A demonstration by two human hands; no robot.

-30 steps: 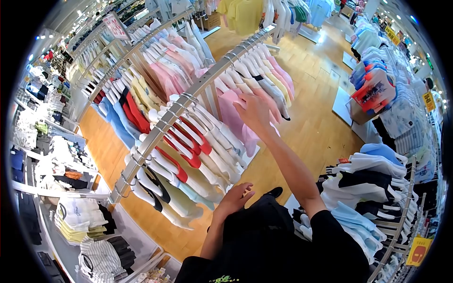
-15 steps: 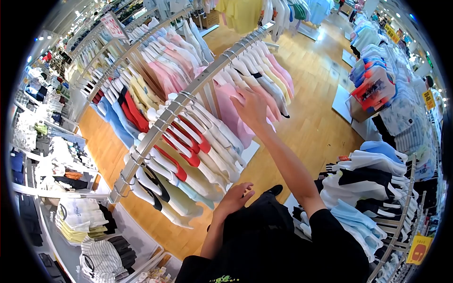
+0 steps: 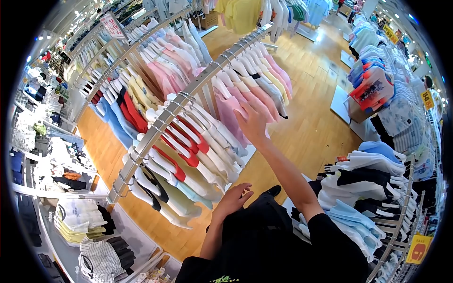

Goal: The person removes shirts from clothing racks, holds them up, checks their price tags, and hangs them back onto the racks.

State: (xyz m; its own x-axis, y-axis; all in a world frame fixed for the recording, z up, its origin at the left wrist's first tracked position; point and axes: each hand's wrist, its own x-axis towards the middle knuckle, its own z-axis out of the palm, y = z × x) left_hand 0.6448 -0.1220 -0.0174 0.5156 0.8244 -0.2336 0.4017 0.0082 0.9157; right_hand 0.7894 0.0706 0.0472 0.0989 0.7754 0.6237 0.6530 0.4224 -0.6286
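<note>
My right hand [image 3: 254,126] reaches out to the metal clothes rail [image 3: 200,78], its fingers on the shoulder or sleeve of a pink shirt [image 3: 226,111] on a white hanger. The fingers partly hide the cloth. Beyond it hang peach, grey, yellow and pink tops. Low in front of my body, my left hand [image 3: 232,200] holds nothing, its fingers loosely bent and apart. Nearest to it are white and cream tops with red or black trim [image 3: 188,177] on the near part of the rail.
Another rack with blue, red, yellow and pink clothes [image 3: 165,61] runs parallel on the left. At the right stand a rack of white, black and light blue garments [image 3: 363,174] and a yellow price sign [image 3: 418,249]. Folded clothes [image 3: 82,214] lie on shelving at lower left.
My right hand has moved slightly down and toward me along the pink shirt, whose shoulder now shows more. My left hand has hardly moved.
</note>
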